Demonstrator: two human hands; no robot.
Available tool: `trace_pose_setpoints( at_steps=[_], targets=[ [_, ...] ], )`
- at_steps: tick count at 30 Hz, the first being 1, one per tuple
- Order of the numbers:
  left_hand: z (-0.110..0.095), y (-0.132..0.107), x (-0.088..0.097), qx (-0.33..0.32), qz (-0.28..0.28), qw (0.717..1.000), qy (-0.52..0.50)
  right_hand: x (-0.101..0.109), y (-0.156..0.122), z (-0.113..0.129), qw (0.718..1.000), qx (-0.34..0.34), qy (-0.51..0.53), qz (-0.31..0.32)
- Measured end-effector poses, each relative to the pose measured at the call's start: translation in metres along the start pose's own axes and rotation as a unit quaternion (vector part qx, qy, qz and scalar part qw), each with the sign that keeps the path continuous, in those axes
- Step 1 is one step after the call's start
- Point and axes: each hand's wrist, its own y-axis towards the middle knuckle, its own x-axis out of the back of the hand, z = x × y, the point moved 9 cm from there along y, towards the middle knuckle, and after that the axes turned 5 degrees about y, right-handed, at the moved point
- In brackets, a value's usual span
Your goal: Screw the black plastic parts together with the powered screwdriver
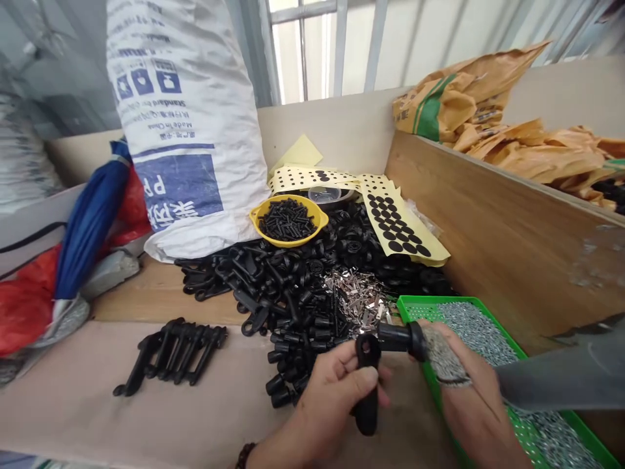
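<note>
My left hand (332, 384) is closed around a black plastic crank handle (367, 415), held upright with its holed end on top. In my right hand (471, 378), which wears a knitted grey finger cover (445, 355), is a black cylindrical knob (394, 337) with a wide collar. The knob lies level, its free end against or just behind the handle's top; contact is unclear. My right fingertips are mostly hidden. Left of my hands, several similar black knobs (280, 384) lie heaped. Finished-looking black cranks (180, 352) rest in a row on the table.
Behind my hands are small metal clips (359, 303), piled black parts (273, 273) and a yellow bowl (321, 221) of black screws. A green tray (407, 301) of metal pins stands right, beside a wooden partition (469, 241). A white sack (195, 124) stands behind; dotted sticker sheets (430, 251) lie near.
</note>
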Motion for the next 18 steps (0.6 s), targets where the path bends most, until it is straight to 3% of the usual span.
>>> trace_pose_setpoints(
  at_steps=[2,5,9,13,18],
  targets=[
    [-0.004,-0.001,0.005,0.0,-0.018,1.0,-0.01,0.006,0.001,-0.013,0.999,0.002,-0.027,0.037],
    [-0.01,-0.004,-0.003,0.003,0.023,1.0,-0.001,0.008,0.002,-0.034,0.995,0.015,-0.065,0.078],
    [-0.012,-0.005,-0.012,-0.035,0.068,0.997,0.021,0.01,0.0,-0.049,0.996,-0.049,-0.043,0.058],
    [-0.004,-0.003,0.0,-0.046,-0.009,0.998,0.036,0.011,-0.005,-0.042,0.996,-0.083,-0.042,0.001],
    [-0.005,-0.004,0.0,-0.054,-0.052,0.997,0.023,-0.005,-0.01,-0.043,0.991,-0.121,0.014,0.054]
  ],
)
